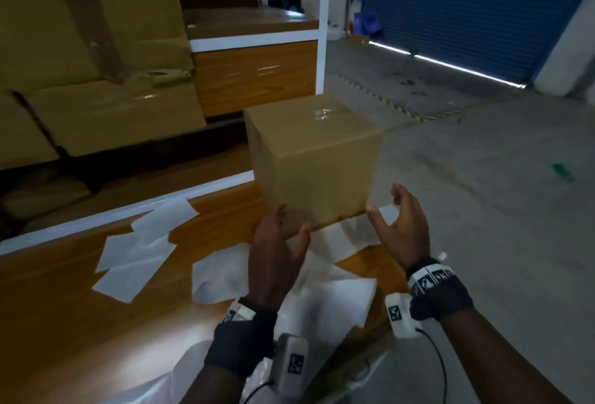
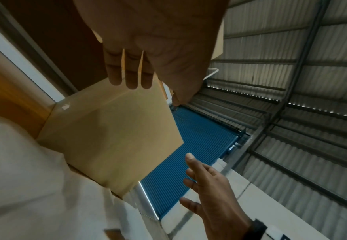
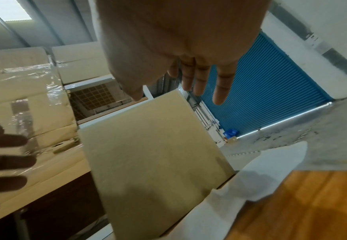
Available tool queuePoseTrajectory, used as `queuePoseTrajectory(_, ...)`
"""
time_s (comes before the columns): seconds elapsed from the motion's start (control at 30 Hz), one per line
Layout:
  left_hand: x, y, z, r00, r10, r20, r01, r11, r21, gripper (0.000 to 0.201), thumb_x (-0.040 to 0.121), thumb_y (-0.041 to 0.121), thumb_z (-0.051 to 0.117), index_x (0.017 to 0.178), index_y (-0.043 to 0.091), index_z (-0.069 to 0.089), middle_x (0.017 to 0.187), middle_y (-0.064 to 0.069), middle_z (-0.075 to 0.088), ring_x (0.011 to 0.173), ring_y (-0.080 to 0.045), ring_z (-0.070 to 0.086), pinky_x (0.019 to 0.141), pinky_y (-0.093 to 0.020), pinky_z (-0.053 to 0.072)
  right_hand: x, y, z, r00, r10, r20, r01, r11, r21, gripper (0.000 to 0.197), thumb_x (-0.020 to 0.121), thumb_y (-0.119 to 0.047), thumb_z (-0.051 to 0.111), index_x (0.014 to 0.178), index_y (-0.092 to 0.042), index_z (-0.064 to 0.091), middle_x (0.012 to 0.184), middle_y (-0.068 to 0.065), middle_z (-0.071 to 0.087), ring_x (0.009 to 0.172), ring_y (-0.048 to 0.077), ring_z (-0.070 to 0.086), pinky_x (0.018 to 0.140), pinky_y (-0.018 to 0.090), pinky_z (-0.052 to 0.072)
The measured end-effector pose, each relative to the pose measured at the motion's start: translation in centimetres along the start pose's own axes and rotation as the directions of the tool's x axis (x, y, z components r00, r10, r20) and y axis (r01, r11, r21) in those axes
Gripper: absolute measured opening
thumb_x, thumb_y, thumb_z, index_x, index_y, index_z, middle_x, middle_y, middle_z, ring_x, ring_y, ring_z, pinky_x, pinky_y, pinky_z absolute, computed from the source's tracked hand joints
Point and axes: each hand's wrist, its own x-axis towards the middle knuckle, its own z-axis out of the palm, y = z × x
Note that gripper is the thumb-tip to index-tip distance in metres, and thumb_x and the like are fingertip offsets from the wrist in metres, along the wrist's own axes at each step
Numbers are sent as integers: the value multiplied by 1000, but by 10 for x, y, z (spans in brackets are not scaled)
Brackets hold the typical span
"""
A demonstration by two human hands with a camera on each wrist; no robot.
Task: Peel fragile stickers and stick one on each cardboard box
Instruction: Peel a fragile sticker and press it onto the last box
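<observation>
Both forearms reach forward from the near edge of the head view, each with a dark wrist strap carrying a small white camera unit. They stretch over a wooden table point(image 1: 64, 291) strewn with white backing sheets point(image 1: 135, 255).

At the left, the left hand point(image 1: 277, 252) is released, fingers straight and close together, palm turned toward the right. Its fingertips reach the near lower left part of the cardboard box point(image 1: 315, 159); whether they touch it or stop just short cannot be told. It holds nothing.

At the right, the right hand point(image 1: 399, 226) is also released and empty, with fingers spread and gently bent and the palm facing left toward the box. It hovers just beside the box's near right bottom corner, with a small gap visible between thumb and cardboard.

Between the two hands stands the plain brown box, upright at the far right part of the table, partly on one white sheet. Clear glossy tape runs across its top. No sticker shows on the faces in view.

Farther left, larger taped cartons point(image 1: 80, 49) are stacked. A blue roller shutter point(image 1: 467, 7) closes off the far right above a grey concrete floor point(image 1: 483, 178).
</observation>
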Motion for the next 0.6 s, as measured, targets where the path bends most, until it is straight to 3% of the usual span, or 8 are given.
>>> queuePoseTrajectory(0.1,32,1,16,994,-101,-41,101,995,5,60,96,46,65,144,14,47,137,-6,59,120,-21,58,89,-32,49,53,17,9,998,-7,64,5,1000,26,84,86,-53,73,152,-16,35,150,7,48,135,25,48,106,44,46)
queuePoseTrajectory(0.17,49,2,23,983,-175,-60,175,985,5,69,94,44,69,149,11,42,138,-2,56,121,-19,56,88,-28,43,84,27,15,990,-4,144,0,1000,29,93,83,-57,73,154,-15,30,154,8,43,138,26,45,109,46,44)
queuePoseTrajectory(0.33,98,-12,34,938,-346,9,347,937,-32,81,88,46,75,152,17,35,140,-4,57,124,-25,57,86,-30,45,151,45,31,935,-62,348,46,997,54,112,75,-67,74,159,-16,20,160,9,38,143,29,42,112,48,42)
queuePoseTrajectory(0.4,106,-20,37,940,-340,35,342,937,-72,88,87,49,76,156,25,29,138,4,57,119,-18,59,88,-29,50,167,47,32,899,-102,425,71,994,87,111,75,-63,76,160,-18,20,159,8,40,141,30,45,108,44,43)
queuePoseTrajectory(0.5,111,-26,38,948,-317,36,318,938,-138,79,88,42,75,154,38,31,128,15,56,102,2,57,81,-17,51,178,49,34,844,-207,494,144,976,163,100,77,-57,78,158,-30,24,155,2,46,132,33,53,100,42,47)
queuePoseTrajectory(0.6,112,-24,35,951,-309,11,306,935,-181,75,89,40,77,151,41,34,133,12,56,116,-9,58,98,-39,55,175,45,33,815,-248,524,135,960,245,109,69,-62,77,158,-38,19,154,0,47,127,31,58,99,44,52)
